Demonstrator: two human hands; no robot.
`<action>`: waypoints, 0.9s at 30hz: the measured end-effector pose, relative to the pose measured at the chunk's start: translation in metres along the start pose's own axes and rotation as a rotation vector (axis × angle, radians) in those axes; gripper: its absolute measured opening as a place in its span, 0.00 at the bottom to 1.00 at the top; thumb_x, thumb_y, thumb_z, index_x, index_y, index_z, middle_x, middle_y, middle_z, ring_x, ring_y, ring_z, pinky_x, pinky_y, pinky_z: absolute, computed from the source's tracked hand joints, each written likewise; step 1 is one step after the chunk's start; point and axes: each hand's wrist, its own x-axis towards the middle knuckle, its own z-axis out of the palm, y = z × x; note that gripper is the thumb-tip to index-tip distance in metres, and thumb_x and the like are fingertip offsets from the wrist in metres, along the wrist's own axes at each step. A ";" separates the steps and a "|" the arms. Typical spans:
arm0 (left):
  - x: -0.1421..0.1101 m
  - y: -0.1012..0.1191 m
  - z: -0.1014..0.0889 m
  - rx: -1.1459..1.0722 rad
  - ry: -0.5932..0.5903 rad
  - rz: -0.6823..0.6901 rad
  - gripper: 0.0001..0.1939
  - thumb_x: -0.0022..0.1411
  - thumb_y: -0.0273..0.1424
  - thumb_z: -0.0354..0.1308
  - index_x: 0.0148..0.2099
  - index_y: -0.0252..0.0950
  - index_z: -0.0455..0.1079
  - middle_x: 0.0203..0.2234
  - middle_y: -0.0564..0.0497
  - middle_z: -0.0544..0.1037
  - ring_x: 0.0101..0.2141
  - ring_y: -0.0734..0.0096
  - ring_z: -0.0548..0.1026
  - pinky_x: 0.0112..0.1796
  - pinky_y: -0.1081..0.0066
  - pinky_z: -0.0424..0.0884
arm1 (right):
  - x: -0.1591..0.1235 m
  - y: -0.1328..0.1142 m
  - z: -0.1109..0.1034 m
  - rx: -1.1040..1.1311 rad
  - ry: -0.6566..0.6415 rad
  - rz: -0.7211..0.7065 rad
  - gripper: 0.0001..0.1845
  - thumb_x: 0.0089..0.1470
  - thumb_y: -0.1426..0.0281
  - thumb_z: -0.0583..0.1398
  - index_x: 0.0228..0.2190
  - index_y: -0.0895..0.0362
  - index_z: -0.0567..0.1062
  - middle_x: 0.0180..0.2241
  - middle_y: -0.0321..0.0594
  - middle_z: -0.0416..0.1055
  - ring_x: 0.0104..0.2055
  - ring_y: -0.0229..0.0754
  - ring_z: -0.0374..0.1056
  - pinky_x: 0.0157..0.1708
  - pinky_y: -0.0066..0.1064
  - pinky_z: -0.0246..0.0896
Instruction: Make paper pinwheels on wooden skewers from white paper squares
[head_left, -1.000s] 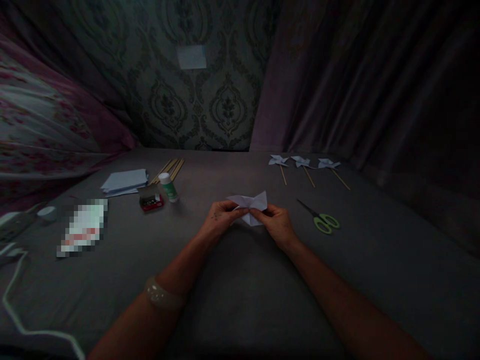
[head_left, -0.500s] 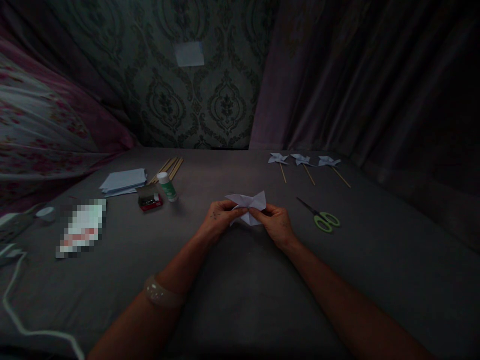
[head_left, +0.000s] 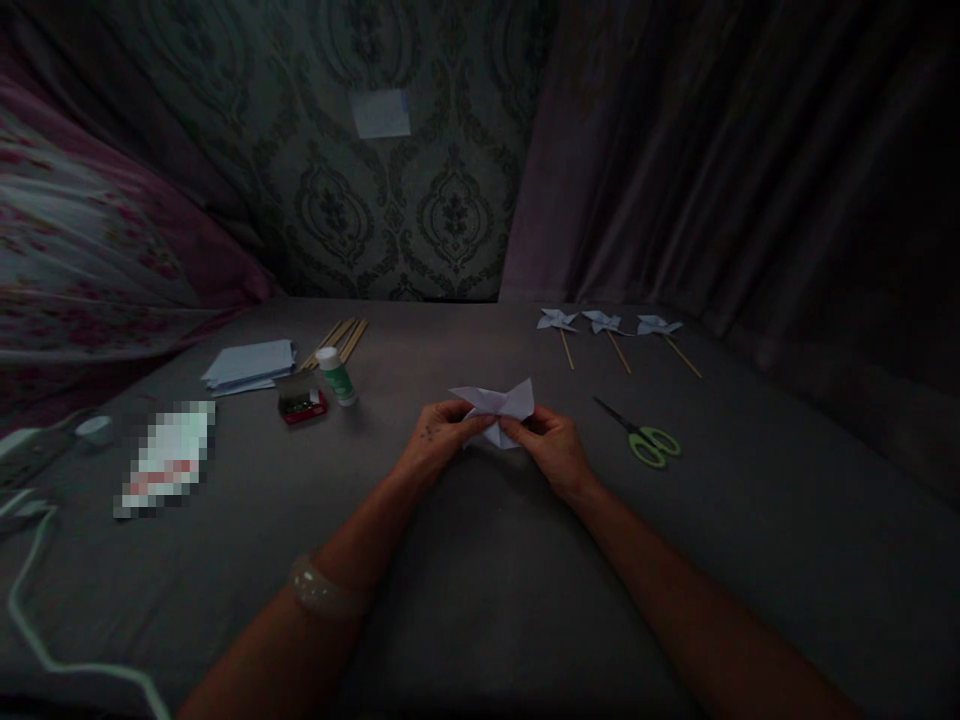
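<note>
A white paper pinwheel (head_left: 514,402) with pointed blades is held between both hands, a little above the grey cloth. My left hand (head_left: 441,432) grips its left side, the thumb pressed near the centre. On the other side my right hand (head_left: 556,447) pinches the paper, its thumb close to the left one. Fingers behind the paper are partly hidden. Green-handled scissors (head_left: 654,446) lie to the right of my right hand, blades pointing away to the left. No stick shows on the held pinwheel.
Three pinwheels on sticks, one of them a white pinwheel (head_left: 556,319), lie at the back right. Toward the left are a glue bottle (head_left: 337,378), a red box of small metal pieces (head_left: 303,405), wooden sticks (head_left: 352,342), stacked paper (head_left: 250,364), a blurred packet (head_left: 169,460) and a white cable (head_left: 30,625).
Both hands stay almost in place on the paper pinwheel. Its blades have shifted very slightly, and the whole view has moved a touch.
</note>
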 end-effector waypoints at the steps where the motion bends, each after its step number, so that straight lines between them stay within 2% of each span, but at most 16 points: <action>1: 0.000 0.000 0.000 0.006 -0.003 0.025 0.15 0.44 0.37 0.70 0.35 0.33 0.79 0.30 0.48 0.81 0.32 0.67 0.77 0.38 0.70 0.70 | 0.000 0.000 0.000 0.009 -0.012 -0.011 0.17 0.36 0.61 0.69 0.29 0.57 0.80 0.29 0.39 0.78 0.30 0.41 0.72 0.34 0.34 0.66; 5: 0.000 0.003 0.001 0.024 -0.004 0.099 0.14 0.45 0.37 0.70 0.34 0.34 0.78 0.30 0.49 0.81 0.33 0.67 0.76 0.38 0.69 0.71 | 0.001 0.000 -0.002 -0.048 -0.029 -0.111 0.15 0.39 0.61 0.68 0.30 0.55 0.79 0.30 0.38 0.77 0.32 0.41 0.71 0.37 0.34 0.66; 9: -0.004 0.007 0.001 0.127 0.003 0.189 0.14 0.47 0.39 0.68 0.33 0.34 0.77 0.28 0.49 0.79 0.31 0.68 0.75 0.36 0.70 0.71 | -0.001 -0.006 -0.004 -0.211 0.008 -0.371 0.08 0.46 0.63 0.65 0.28 0.53 0.78 0.30 0.36 0.75 0.34 0.40 0.69 0.37 0.33 0.64; 13: -0.005 0.009 -0.003 0.260 0.011 0.424 0.10 0.52 0.37 0.66 0.33 0.35 0.77 0.31 0.47 0.78 0.34 0.67 0.75 0.38 0.70 0.70 | -0.004 -0.011 -0.006 -0.365 0.013 -0.660 0.02 0.50 0.68 0.64 0.28 0.52 0.77 0.30 0.37 0.73 0.35 0.40 0.69 0.37 0.33 0.64; 15: -0.005 0.009 -0.005 0.305 -0.006 0.533 0.09 0.54 0.36 0.64 0.34 0.36 0.78 0.34 0.46 0.78 0.37 0.66 0.75 0.40 0.69 0.70 | -0.005 -0.012 -0.008 -0.447 0.003 -0.754 0.04 0.52 0.70 0.62 0.31 0.51 0.78 0.31 0.38 0.73 0.37 0.41 0.69 0.39 0.35 0.64; 22: -0.006 0.009 -0.007 0.532 0.038 0.730 0.06 0.57 0.31 0.62 0.38 0.38 0.78 0.37 0.45 0.78 0.38 0.68 0.76 0.41 0.68 0.71 | -0.007 -0.014 -0.013 -0.588 0.004 -0.954 0.09 0.54 0.74 0.59 0.35 0.52 0.77 0.34 0.40 0.73 0.37 0.43 0.68 0.38 0.37 0.64; 27: -0.010 0.010 -0.008 0.598 0.027 0.825 0.07 0.59 0.29 0.60 0.40 0.38 0.77 0.37 0.46 0.78 0.38 0.69 0.76 0.41 0.69 0.71 | -0.006 -0.014 -0.013 -0.627 0.017 -0.993 0.09 0.54 0.75 0.58 0.35 0.52 0.77 0.33 0.41 0.73 0.36 0.43 0.68 0.38 0.37 0.64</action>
